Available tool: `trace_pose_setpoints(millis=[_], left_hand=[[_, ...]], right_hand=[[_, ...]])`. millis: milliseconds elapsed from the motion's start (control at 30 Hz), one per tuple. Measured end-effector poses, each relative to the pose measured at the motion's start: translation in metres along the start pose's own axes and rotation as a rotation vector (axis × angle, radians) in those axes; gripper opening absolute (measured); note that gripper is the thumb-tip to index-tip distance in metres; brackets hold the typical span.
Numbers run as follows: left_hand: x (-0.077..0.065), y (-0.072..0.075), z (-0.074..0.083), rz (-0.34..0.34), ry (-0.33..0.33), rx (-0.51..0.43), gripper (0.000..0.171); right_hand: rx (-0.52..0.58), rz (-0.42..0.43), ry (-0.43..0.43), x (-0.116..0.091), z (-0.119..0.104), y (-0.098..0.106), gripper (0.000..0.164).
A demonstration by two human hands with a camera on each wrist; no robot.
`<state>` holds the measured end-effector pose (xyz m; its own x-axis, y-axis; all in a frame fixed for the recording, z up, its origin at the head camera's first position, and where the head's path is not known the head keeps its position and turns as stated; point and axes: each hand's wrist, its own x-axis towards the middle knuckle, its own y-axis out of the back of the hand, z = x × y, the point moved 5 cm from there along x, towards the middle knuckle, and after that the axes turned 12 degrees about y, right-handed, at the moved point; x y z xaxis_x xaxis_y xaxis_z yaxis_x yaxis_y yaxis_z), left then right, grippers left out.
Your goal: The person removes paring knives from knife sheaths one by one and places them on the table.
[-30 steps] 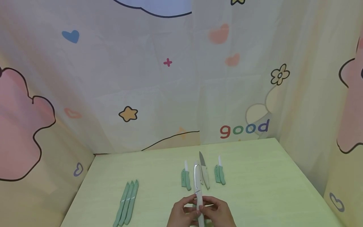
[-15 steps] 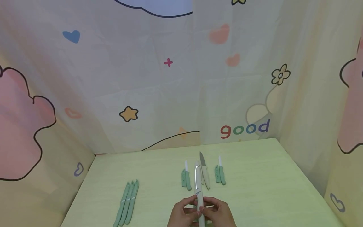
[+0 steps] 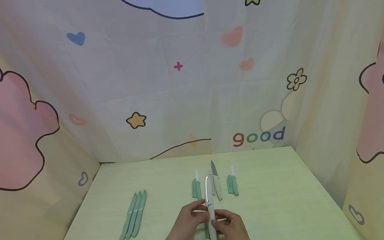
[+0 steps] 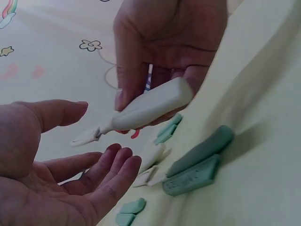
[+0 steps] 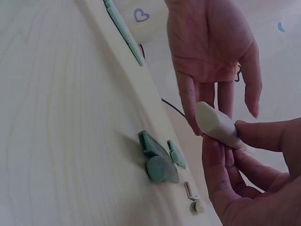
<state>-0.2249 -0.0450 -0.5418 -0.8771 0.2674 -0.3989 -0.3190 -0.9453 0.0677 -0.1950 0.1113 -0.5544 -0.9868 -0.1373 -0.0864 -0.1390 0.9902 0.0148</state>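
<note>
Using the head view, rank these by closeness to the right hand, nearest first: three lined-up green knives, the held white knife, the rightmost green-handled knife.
1. Held white knife: pinched in the right hand.
2. Rightmost green-handled knife: ahead of that hand.
3. Three lined-up green knives: well off to the left.

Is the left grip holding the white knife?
No: the left grip is open, its fingers not closed on the white knife, which the right grip holds.
</note>
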Motion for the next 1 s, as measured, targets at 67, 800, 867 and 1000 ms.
trace_pose_setpoints(millis=[67, 800, 867, 1000], left_hand=[[0.005, 0.003, 0.007, 0.024, -0.013, -0.004, 0.051], [0.035, 0.009, 0.030, 0.109, -0.067, -0.119, 0.028], [0.036, 0.008, 0.030, 0.110, -0.067, -0.120, 0.028], [0.035, 0.008, 0.031, 0.113, -0.067, -0.114, 0.026]], right_hand=[[-0.004, -0.004, -0.012, 0.000, 0.000, 0.000, 0.042], [0.032, -0.043, -0.061, -0.004, 0.005, -0.006, 0.045], [0.037, -0.043, -0.035, -0.004, 0.005, -0.006, 0.044], [0.040, -0.052, -0.019, -0.004, 0.007, -0.005, 0.044]])
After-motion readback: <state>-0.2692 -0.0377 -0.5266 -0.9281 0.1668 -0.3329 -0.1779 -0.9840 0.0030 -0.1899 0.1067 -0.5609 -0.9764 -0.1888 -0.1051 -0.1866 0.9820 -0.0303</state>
